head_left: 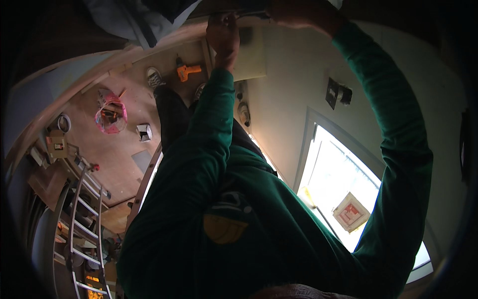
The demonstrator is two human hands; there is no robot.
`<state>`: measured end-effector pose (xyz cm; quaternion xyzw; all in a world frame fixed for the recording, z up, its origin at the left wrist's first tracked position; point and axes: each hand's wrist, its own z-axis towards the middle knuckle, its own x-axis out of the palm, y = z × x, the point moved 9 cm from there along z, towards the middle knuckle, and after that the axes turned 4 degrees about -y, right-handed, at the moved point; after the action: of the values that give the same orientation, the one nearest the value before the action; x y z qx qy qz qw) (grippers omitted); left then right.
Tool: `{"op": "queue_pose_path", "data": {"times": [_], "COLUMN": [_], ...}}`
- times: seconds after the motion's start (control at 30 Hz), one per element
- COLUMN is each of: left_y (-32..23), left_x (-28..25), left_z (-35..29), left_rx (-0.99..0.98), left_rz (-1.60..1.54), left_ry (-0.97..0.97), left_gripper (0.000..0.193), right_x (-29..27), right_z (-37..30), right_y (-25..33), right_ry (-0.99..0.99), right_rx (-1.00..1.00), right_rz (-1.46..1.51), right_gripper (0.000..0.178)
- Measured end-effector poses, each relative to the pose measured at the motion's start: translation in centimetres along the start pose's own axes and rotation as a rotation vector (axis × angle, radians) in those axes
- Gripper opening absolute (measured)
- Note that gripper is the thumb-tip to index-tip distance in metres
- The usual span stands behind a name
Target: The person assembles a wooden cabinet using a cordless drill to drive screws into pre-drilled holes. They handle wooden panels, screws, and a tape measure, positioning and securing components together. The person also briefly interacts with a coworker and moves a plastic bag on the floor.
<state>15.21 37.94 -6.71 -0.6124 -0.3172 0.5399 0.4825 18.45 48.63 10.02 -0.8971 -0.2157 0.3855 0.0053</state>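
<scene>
Both my arms, in green sleeves, reach up to the wooden edge (191, 31) at the top of the view. My left hand (223, 34) is closed at that edge, its fingers bent together; what they grip is too dark to make out. To its right, my right hand (298, 14) is closed beside a dark, slim thing (253, 14) that spans the gap between the hands. Shadow and the picture's rim partly hide its fingers. Grey-and-black cloth (139, 22) hangs left of my hands.
Below lie an orange cordless drill (188, 71), a pink bag of tools (110, 117) and a small white box (144, 132). A metal ladder (85, 231) stands at lower left. On the right are a wall opening (338, 93) and a bright window (343, 169) with a box (351, 212) before it.
</scene>
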Motion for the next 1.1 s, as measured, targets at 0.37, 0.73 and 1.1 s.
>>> {"op": "queue_pose_path", "data": {"times": [0.37, 0.73, 1.1], "left_y": [1.5, 34.1, 47.8], "left_x": [-7.8, -43.1, -52.0], "left_z": [-1.3, -9.3, 1.7], "left_rx": [0.114, 0.286, -0.303], "left_rz": [-0.127, 0.820, 0.307], "left_ry": [0.104, 0.371, -0.085], "left_gripper": [0.021, 0.030, 0.032], "right_x": [1.5, 4.6, 11.8], "right_z": [1.8, -8.3, 8.4], "right_y": [1.5, 10.1, 40.6], "right_ry": [-0.133, -0.303, 0.390], "right_rx": [-0.053, 0.709, 0.615], "right_rz": [-0.231, 1.146, 1.690], "right_gripper": [0.024, 0.037, 0.027]}}
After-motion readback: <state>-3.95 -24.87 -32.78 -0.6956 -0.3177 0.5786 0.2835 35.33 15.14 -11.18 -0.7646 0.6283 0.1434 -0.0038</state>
